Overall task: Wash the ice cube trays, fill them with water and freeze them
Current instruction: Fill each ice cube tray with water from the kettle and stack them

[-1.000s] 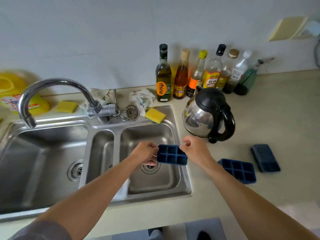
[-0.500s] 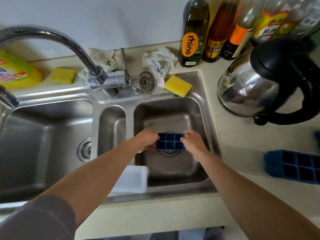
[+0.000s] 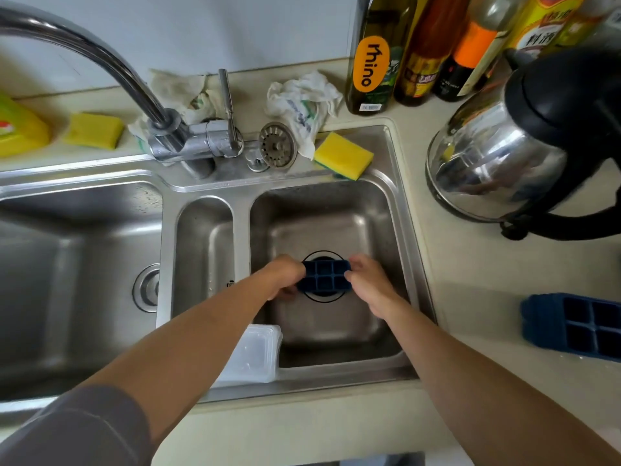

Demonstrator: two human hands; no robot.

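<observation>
The tray [image 3: 324,276] has dropped lower into the right basin [image 3: 336,213], over the drain. The left hand [image 3: 281,276] and right hand [image 3: 367,283] pinch its two short ends, cells facing up.

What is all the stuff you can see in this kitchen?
Dark blue ice cube tray: one, held over right basin's drain.
Second blue ice cube tray: one, counter, right edge.
Stainless steel sink: one, three basins.
Curved chrome faucet: one, behind basins.
Yellow sponges: two, sink rim and left counter.
Steel kettle, black handle: one, right.
Glass bottles: several, by wall.
Crumpled white cloths: two, behind sink.
Metal drain strainer: one, sink ledge.
Clear plastic box: one, front rim.
Left hand, right hand: gripping tray ends.
</observation>
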